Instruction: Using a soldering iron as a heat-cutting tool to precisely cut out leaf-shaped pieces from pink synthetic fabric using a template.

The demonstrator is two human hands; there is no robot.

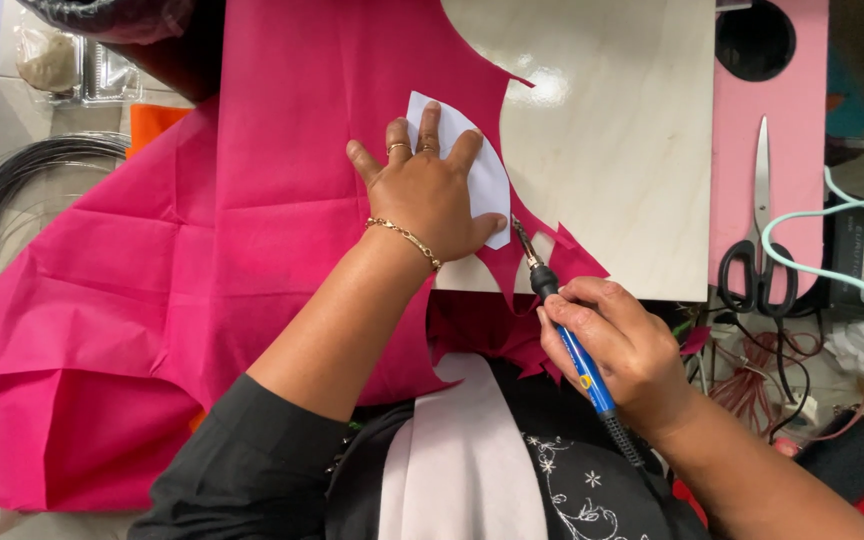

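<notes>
The right hand [620,345] grips a blue-handled, metal-tipped hot cutting pen [564,330], its long axis slanting, tip up-left. The left hand [430,190], fingers spread, flattens a white paper template [490,178] on magenta fabric [252,200].

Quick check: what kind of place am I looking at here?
Likely a home craft workbench: magenta fabric sheet spread over a pale plywood board, black-handled scissors alongside, and a coil of dark wire.

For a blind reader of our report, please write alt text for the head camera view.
A person's left hand presses a white paper template flat on pink fabric, while the right hand holds a blue-handled hot cutting tool at the template's edge. Under the fabric is a wooden board; scissors lie to its right.
</notes>
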